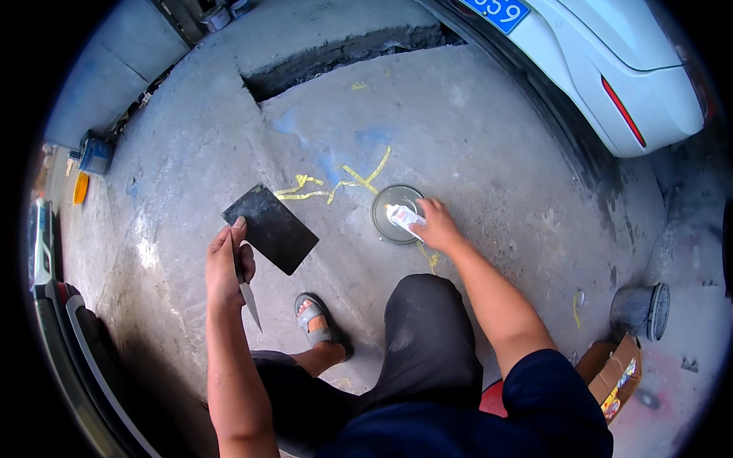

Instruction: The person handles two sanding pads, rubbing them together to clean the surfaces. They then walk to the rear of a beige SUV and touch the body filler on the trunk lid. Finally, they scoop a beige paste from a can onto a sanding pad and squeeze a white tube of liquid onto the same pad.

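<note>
My left hand [226,267] is closed, pinching the corner of a flat, black rectangular board [273,231] under its thumb. Along the palm it also grips a knife-like tool [250,305], its pointed metal blade turned back toward me. On the right, my right hand [438,227] has its fingers around a small white tube [406,217] with an orange-yellow tip. The tube lies over a round, grey-green tin [375,229]; whether it touches the tin, I cannot tell. Strips of yellow tape [357,180] lie on the concrete just beyond the tin.
A white car [603,69] stands at the far right, and part of another vehicle [72,359] shows at the left edge. A dark bucket [640,311] and an open cardboard box [620,374] sit at right. Farther off, a trench [336,69] cuts the floor. A blue can [95,155] stands left.
</note>
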Action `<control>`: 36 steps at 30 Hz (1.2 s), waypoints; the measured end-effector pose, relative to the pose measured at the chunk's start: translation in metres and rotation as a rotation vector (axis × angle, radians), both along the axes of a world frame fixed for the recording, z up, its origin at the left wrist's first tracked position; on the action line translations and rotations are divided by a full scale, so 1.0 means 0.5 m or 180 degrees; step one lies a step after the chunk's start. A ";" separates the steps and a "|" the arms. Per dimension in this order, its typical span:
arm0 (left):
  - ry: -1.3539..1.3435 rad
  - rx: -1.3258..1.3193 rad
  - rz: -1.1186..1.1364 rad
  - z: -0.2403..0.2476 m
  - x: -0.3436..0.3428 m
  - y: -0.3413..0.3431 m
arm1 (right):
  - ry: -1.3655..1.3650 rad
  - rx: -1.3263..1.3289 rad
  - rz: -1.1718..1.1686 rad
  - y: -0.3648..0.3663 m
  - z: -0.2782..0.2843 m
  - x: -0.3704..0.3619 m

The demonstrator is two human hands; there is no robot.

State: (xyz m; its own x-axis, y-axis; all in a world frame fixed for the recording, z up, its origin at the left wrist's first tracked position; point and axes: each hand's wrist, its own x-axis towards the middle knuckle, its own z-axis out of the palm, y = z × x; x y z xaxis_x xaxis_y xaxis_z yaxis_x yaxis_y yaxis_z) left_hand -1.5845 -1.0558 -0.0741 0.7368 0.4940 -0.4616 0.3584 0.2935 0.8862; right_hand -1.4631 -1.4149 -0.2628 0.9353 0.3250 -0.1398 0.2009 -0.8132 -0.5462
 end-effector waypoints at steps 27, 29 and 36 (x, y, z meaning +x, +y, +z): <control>0.0447 0.0656 -0.0761 -0.030 0.010 -0.016 | 0.0614 -0.0798 -0.2996 -0.237 -0.420 -0.243; 0.0494 0.0678 -0.0718 -0.031 0.001 -0.013 | 0.0539 -0.0448 -0.2877 -0.195 -0.382 -0.226; 0.0412 0.0673 -0.0892 -0.018 0.000 -0.023 | 0.1272 0.1251 -0.1760 -0.101 -0.091 -0.037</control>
